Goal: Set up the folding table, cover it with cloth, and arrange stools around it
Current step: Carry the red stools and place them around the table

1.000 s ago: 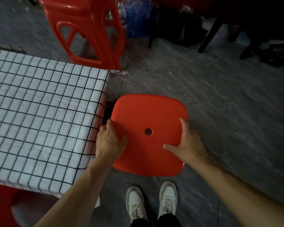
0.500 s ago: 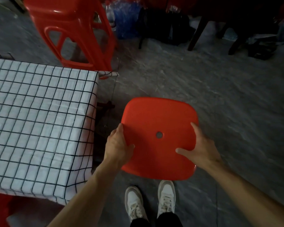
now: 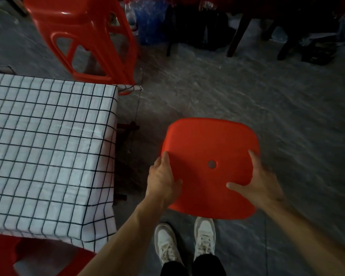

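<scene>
— Where's the red stool [image 3: 209, 148]?
— Right of the checked cloth [image 3: 48, 148] covering the tabletop, above white sneakers [image 3: 204, 238].
— The hands?
— Left hand [image 3: 162, 181] and right hand [image 3: 262, 183] grip its seat edges, thumbs on top.

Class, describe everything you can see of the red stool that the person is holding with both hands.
The red stool shows only its seat from above: a smooth, glossy, plastic-looking rounded square with a small round hole near the middle. Its legs are hidden beneath. It sits right of the checked tablecloth, apart from it, above the person's white shoes. The left hand grips its left edge and the right hand its right edge, thumbs lying on top.
</scene>
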`<state>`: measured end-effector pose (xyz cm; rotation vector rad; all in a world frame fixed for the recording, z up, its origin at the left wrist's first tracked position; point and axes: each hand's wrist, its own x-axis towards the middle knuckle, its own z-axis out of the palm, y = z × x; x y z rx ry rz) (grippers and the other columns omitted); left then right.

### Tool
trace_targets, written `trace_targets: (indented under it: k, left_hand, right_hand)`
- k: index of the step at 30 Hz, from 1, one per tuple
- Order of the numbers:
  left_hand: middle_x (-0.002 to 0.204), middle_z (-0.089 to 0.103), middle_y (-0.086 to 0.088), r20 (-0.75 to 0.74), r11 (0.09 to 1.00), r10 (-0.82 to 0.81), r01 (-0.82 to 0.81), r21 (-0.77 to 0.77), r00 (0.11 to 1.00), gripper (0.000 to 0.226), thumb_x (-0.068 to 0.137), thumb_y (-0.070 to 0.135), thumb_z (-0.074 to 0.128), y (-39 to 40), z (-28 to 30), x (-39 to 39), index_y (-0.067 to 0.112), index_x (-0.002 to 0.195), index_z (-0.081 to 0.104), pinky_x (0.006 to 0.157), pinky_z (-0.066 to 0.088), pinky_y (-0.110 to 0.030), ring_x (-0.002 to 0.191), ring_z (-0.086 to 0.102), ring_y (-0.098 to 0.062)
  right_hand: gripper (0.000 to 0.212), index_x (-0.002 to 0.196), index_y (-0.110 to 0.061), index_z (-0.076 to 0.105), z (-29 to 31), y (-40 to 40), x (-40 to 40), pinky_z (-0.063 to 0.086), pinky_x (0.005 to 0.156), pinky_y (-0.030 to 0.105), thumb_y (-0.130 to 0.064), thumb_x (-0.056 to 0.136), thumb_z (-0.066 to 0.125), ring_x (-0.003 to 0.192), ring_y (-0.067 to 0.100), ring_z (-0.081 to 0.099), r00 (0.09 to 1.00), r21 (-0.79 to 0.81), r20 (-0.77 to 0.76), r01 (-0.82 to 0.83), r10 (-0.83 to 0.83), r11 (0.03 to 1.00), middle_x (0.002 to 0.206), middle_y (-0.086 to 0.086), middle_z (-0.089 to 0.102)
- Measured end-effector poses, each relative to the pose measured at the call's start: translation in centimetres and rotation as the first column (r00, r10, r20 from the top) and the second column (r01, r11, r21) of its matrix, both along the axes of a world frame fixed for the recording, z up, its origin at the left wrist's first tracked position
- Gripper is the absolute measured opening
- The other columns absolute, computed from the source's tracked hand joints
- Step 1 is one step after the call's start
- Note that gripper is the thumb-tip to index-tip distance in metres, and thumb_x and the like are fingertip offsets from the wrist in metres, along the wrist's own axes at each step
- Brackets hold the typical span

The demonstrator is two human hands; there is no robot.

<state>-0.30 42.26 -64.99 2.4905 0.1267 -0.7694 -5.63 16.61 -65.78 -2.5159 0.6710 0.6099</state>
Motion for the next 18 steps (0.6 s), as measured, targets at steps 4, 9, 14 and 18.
trace_targets:
  k: [4,9,14,18]
  left_hand:
    - [0.15,0.037,-0.009,-0.015,1.0,0.025,-0.025,-0.015,1.0,0.1,0.078,0.033,0.077,-0.9,-0.1,-0.4,0.016,0.156,0.016,0.111,0.038,-0.041,0.135,0.039,-0.03]
    - [0.144,0.042,-0.012,0.038,0.998,0.065,-0.065,0.004,0.997,0.09,0.077,0.03,0.077,-1.7,0.3,-0.7,0.02,0.151,0.026,0.106,0.039,-0.041,0.13,0.042,-0.032]
    - [0.148,0.035,-0.012,0.027,0.999,0.04,-0.04,0.013,0.999,0.088,0.08,0.027,0.073,-2.0,0.5,-0.9,0.026,0.152,0.022,0.106,0.04,-0.042,0.131,0.039,-0.032]
    - [0.147,0.036,-0.013,0.018,0.999,0.037,-0.038,0.035,0.999,0.087,0.08,0.029,0.073,-2.2,0.9,-0.6,0.024,0.151,0.024,0.107,0.04,-0.042,0.13,0.04,-0.032]
  right_hand:
    - [0.13,0.152,-0.036,-0.001,0.1,-0.4,-0.1,0.04,0.106,0.051,-0.064,0.056,0.082,0.131,0.038,0.039,0.999,-0.028,-0.036,0.008,-0.009,1.0,0.146,0.02,0.04]
    - [0.131,0.152,-0.04,-0.004,0.1,-0.3,-0.4,0.04,0.107,0.053,-0.059,0.058,0.085,0.133,0.038,0.037,0.997,0.012,-0.042,0.059,-0.058,0.998,0.145,0.021,0.032]
    - [0.132,0.148,-0.05,-0.011,0.2,-0.1,-0.1,0.047,0.099,0.055,-0.058,0.058,0.086,0.125,0.041,0.046,0.989,0.013,-0.101,0.113,-0.111,0.993,0.141,0.022,0.031]
    - [0.132,0.151,-0.044,-0.008,0.3,0.0,-0.2,0.045,0.102,0.048,-0.052,0.06,0.087,0.125,0.038,0.047,0.991,0.044,-0.06,0.125,-0.123,0.991,0.141,0.023,0.033]
